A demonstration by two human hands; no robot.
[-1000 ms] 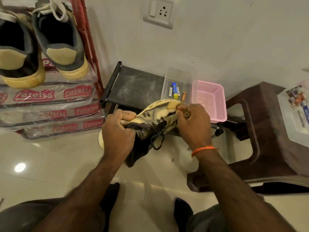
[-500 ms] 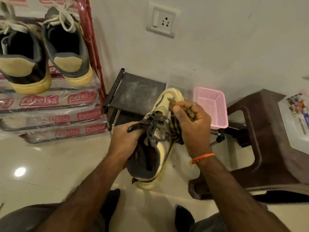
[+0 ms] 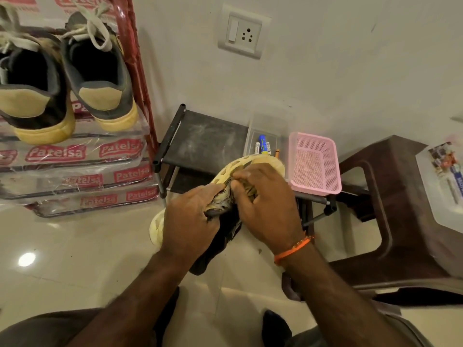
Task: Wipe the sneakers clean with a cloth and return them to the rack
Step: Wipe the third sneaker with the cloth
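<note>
In the middle of the frame my left hand (image 3: 190,219) grips the yellow-soled sneaker (image 3: 225,181) while my right hand (image 3: 265,204) pinches the brown cloth (image 3: 246,190) on it, and hard rubbing could make the shoe slip down.

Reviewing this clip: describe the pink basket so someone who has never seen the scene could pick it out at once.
Find the white wall with the switch-and-socket plate; below it stands a low black shelf. The pink basket sits at that shelf's right end, beside a clear tray holding markers, left of the brown plastic stool. It is the only pink, mesh-walled container there.
</note>
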